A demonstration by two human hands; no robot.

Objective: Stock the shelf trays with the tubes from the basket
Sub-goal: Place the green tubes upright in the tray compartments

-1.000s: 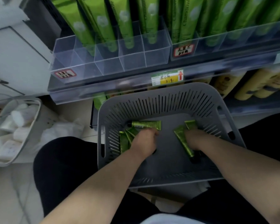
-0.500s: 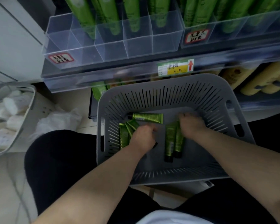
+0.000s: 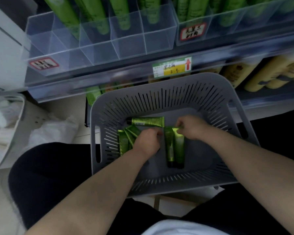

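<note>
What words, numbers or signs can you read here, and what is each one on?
"3 9", handwritten on the price tag on the shelf rail, beside a red up arrow.
Right tray label: handwritten characters, too blurred to read.
Left tray label: blurred, unreadable.
Tubes in the basket: print too small.
Yellow bottles: labels blurred.

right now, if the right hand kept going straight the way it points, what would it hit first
Probably the flat end of the lone crosswise tube, just ahead-left of the right hand, which pinches two tubes. Depth is unclear; it might pass above it.
</note>
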